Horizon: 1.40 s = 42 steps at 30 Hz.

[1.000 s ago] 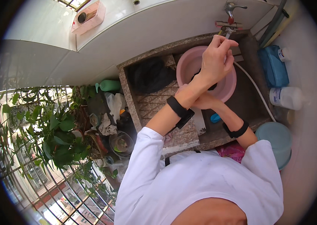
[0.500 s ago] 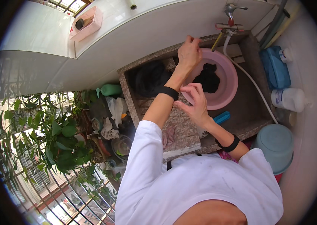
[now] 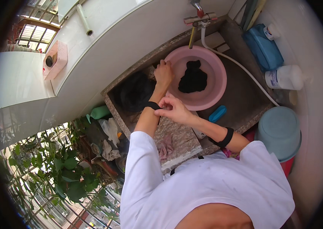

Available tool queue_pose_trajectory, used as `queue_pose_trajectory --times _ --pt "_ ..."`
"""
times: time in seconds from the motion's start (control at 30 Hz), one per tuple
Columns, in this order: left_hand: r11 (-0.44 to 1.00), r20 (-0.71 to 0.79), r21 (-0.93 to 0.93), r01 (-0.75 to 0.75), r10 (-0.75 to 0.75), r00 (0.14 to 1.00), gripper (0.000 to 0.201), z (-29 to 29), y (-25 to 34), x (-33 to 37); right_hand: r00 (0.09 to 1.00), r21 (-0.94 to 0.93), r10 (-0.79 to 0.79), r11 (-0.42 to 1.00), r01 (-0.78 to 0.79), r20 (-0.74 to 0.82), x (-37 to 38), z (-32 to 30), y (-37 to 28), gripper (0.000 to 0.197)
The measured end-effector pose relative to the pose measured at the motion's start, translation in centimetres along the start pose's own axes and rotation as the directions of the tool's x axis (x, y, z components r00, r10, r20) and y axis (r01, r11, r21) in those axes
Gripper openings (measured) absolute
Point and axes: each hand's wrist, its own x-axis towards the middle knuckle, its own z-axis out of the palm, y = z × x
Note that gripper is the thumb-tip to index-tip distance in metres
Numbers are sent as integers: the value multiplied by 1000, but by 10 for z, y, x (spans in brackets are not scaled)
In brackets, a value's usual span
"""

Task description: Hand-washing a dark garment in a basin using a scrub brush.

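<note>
My left hand (image 3: 163, 74) hangs beside the left rim of a pink basin (image 3: 217, 66), its fingers curled and no held thing showing. Around my left wrist sits a black wristband (image 3: 153, 105). The thumb and fingertips of my right hand (image 3: 174, 110) pinch at that band's edge. A second black wristband (image 3: 226, 138) circles my right forearm. Dark wet cloth (image 3: 193, 78) lies in the basin, in shallow water. More dark cloth (image 3: 136, 91) fills the sink's left compartment, partly hidden by my left arm.
A tap (image 3: 200, 17) with a white hose (image 3: 241, 68) stands at the sink's back. A blue brush (image 3: 217, 113) lies right of the basin. Bottles (image 3: 285, 77) line the right wall beside an upturned bucket (image 3: 279, 131). Crumpled pink cloth (image 3: 165, 147) rests on the stone slab.
The view has shifted, so the sink appears farther left and lower objects show differently. My left hand has come down nearer the basin's rim. My right fingers have closed in on the left wristband.
</note>
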Motion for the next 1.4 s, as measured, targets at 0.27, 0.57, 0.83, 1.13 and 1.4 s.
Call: queue_pose_trajectory --times 0.27,0.57,0.83,1.13,1.4 --pt "938 327 46 -342 309 893 22 44 26 -11 965 420 93 887 -192 243 -3 -35 27 21" --pt "840 546 56 -539 426 721 15 55 64 -17 988 -99 -95 992 84 -121 14 -87 35 12" --pt "784 724 164 -599 317 612 16 77 78 -33 894 -294 -359 853 430 266 49 -77 8 18" --pt "933 674 65 -355 222 705 18 60 47 -5 823 -380 -525 731 566 217 17 -92 -12 13" --pt "997 581 64 39 -69 811 26 27 -4 9 810 -268 -457 782 563 368 -15 -101 -34 17"
